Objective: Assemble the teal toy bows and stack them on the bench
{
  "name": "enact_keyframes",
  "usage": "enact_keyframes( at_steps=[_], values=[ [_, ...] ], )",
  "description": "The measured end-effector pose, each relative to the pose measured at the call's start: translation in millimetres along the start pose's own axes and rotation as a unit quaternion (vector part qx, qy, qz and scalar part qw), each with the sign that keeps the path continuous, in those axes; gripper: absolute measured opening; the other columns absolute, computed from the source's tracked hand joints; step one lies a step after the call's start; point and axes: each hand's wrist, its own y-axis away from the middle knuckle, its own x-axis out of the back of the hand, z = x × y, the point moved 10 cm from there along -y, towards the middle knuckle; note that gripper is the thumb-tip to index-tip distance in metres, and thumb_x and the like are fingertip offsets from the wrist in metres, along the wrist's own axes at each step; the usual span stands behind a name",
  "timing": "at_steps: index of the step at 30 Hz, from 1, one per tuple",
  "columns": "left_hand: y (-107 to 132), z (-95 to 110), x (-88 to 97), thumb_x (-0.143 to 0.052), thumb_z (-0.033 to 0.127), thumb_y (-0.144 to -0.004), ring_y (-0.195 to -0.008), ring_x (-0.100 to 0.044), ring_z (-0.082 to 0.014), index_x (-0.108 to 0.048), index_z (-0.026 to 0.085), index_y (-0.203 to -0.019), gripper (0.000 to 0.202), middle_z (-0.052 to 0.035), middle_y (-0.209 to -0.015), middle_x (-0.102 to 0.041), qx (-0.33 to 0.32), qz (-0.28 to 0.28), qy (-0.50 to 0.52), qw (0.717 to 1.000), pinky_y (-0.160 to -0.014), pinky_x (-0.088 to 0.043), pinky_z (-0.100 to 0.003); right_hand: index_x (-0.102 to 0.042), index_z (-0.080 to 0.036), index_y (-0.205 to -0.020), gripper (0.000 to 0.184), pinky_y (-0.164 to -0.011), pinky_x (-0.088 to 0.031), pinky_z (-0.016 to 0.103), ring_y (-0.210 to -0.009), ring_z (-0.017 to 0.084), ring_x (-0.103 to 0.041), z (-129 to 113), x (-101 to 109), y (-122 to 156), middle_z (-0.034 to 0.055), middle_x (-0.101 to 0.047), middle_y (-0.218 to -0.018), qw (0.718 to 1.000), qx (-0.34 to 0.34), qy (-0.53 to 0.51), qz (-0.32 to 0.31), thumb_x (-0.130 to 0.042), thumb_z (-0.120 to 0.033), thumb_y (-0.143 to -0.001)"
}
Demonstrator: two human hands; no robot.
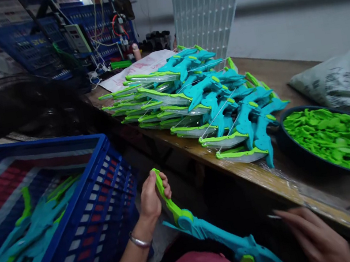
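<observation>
My left hand [151, 197] is wrapped around the green limb of a toy bow [216, 229]. Its blue body slants down to the right across my lap, with a round green button near the lower end. At the table edge my right hand [313, 233] pinches something small and white; whether it is a string end or another small piece cannot be made out. On the table lies a pile of toy bows [210, 98], with green limbs, blue bodies, white strings and clear wrapping on the limbs.
To the left a blue plastic crate [97, 148] with a striped lining holds more bow parts. A dark basin [286, 143] of small green parts stands on the wooden table [269, 173] at right, near a printed sack [337, 77]. A fan [30, 106] sits behind the crate.
</observation>
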Motion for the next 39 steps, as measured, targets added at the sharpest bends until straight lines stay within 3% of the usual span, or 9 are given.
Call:
enact_keyframes(
  at_steps=[3, 6, 8, 10, 16, 23, 39],
  values=[
    [18, 10, -25.6, -0.062, 0.064, -0.087, -0.044, -0.048, -0.0092, -0.058, 0.017, -0.082, 0.047, 0.0034, -0.063, -0.053, -0.022, -0.03, -0.006, 0.999, -0.043, -0.041, -0.022, -0.074, -0.028, -0.101, 0.015, -0.059, -0.05, 0.023, -0.067, 0.014, -0.062, -99, -30, -55, 0.0007, -0.062, -0.077, 0.983, 0.064, -0.169, -0.022, -0.06, -0.029, -0.097],
    [39, 12, -52.4, -0.06, 0.062, -0.089, -0.045, -0.047, -0.0107, -0.057, 0.018, -0.079, 0.045, 0.0029, -0.061, -0.051, -0.03, -0.096, -0.004, 0.995, -0.045, -0.042, -0.024, -0.069, -0.022, -0.091, 0.014, -0.064, -0.048, 0.022, -0.071, 0.012, -0.06, -184, -51, -92, 0.0004, -0.061, -0.08, 0.951, 0.113, -0.286, -0.042, -0.057, -0.018, -0.098],
    [53, 15, -64.9, -0.058, 0.062, -0.09, -0.048, -0.047, -0.0116, -0.056, 0.018, -0.075, 0.047, 0.0023, -0.058, -0.049, -0.048, -0.14, 0.015, 0.989, -0.049, -0.043, -0.025, -0.064, -0.019, -0.09, 0.016, -0.065, -0.047, 0.022, -0.072, 0.011, -0.058, -220, -60, -99, 0.0011, -0.059, -0.084, 0.934, 0.136, -0.327, -0.057, -0.052, -0.015, -0.1],
    [64, 21, -68.5, -0.058, 0.065, -0.089, -0.05, -0.045, -0.0118, -0.055, 0.018, -0.071, 0.05, 0.0022, -0.055, -0.046, -0.074, -0.161, 0.05, 0.983, -0.054, -0.043, -0.025, -0.06, -0.018, -0.091, 0.017, -0.065, -0.047, 0.023, -0.073, 0.011, -0.057, -239, -67, -97, 0.0016, -0.057, -0.086, 0.925, 0.15, -0.344, -0.068, -0.048, -0.014, -0.101],
    [75, 24, -65.0, -0.06, 0.074, -0.082, -0.052, -0.036, -0.0123, -0.051, 0.02, -0.071, 0.056, 0.0017, -0.057, -0.043, -0.07, -0.211, 0.087, 0.971, -0.05, -0.034, -0.025, -0.058, -0.018, -0.097, 0.017, -0.067, -0.047, 0.028, -0.077, 0.015, -0.053, -254, -84, -79, 0.004, -0.053, -0.089, 0.917, 0.174, -0.336, -0.125, -0.042, -0.013, -0.102],
    [74, 20, -55.8, -0.056, 0.074, -0.084, -0.058, -0.038, -0.0143, -0.053, 0.02, -0.074, 0.055, -0.0003, -0.063, -0.045, -0.089, -0.213, 0.079, 0.97, -0.054, -0.034, -0.029, -0.055, -0.017, -0.108, 0.016, -0.063, -0.046, 0.028, -0.076, 0.016, -0.052, -260, -91, -72, 0.0053, -0.053, -0.091, 0.925, 0.21, -0.293, -0.124, -0.044, -0.009, -0.1],
    [75, 14, -51.9, -0.056, 0.077, -0.083, -0.061, -0.039, -0.0135, -0.054, 0.019, -0.075, 0.058, -0.0003, -0.068, -0.045, -0.086, -0.229, 0.075, 0.967, -0.057, -0.037, -0.027, -0.051, -0.019, -0.099, 0.014, -0.06, -0.042, 0.027, -0.073, 0.015, -0.048, -263, -93, -71, 0.004, -0.05, -0.087, 0.922, 0.237, -0.274, -0.138, -0.04, -0.01, -0.099]
  ],
)
